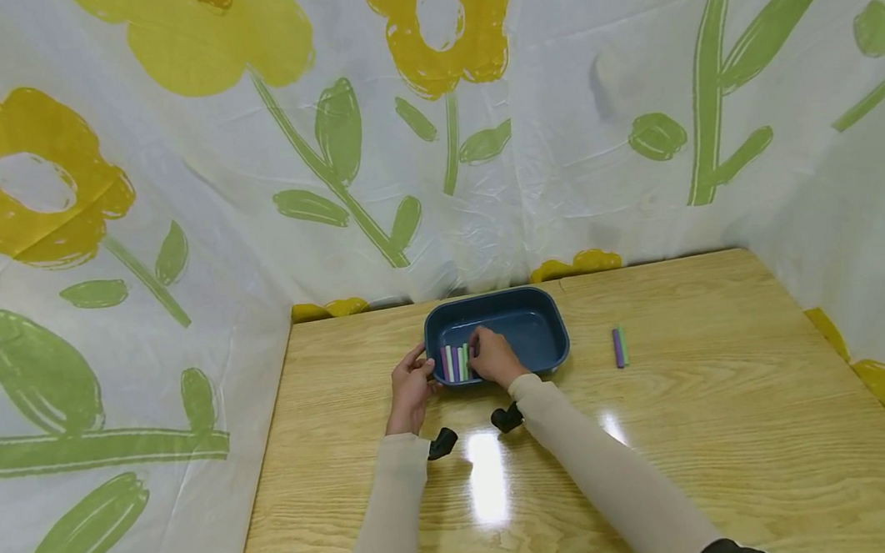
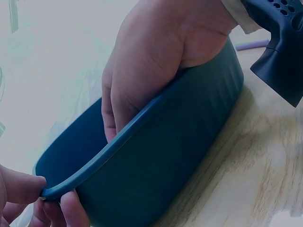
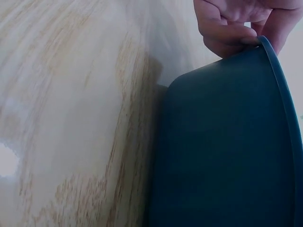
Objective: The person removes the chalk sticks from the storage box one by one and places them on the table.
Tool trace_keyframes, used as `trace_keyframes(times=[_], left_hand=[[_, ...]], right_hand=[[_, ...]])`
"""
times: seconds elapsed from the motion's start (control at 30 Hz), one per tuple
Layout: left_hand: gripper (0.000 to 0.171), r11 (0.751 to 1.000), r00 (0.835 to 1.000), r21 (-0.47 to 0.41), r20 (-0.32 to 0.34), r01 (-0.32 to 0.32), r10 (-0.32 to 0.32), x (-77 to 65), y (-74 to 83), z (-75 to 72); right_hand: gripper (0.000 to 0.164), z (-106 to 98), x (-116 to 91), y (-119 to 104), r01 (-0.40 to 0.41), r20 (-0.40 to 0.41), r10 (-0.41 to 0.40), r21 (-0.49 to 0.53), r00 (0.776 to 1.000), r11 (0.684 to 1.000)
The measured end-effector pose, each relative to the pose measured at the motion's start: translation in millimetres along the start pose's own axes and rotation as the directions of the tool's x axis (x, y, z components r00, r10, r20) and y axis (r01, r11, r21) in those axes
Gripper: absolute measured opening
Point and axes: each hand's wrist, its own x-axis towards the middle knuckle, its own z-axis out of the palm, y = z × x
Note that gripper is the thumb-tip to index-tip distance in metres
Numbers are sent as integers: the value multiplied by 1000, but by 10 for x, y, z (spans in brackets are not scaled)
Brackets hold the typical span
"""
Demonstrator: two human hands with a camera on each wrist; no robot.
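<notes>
Slim sticks (image 1: 455, 364), purple, white, green, perhaps chalk, blue tub (image 1: 533, 335)

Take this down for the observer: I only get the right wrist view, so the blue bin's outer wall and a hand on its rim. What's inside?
Observer: A row of coloured sticks at the left end of the bin.
Operator: And where's the right hand?
Observer: The right hand reaches into the bin, fingertips at the right end of that row.
Operator: Any sticks outside?
Observer: Yes, a purple stick and a green stick lie side by side to the bin's right.
</notes>
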Motion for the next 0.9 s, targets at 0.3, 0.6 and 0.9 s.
trace_keyframes(times=[0.3,0.6,0.9], left_hand=[[45,1000,1000,-6,4,-4,4,-8,-8,0],[45,1000,1000,8,5,-16,16,-20,-14,-1],[44,1000,1000,3,-7,-27,27,-28,-9,2]], right_hand=[[19,-19,-9,7,32,-92,-22,107,996,994],[25,-118,-74,39,116,-221,-49,297,974,948],[28,-424,-210,201,148,-304,-46,322,951,935]])
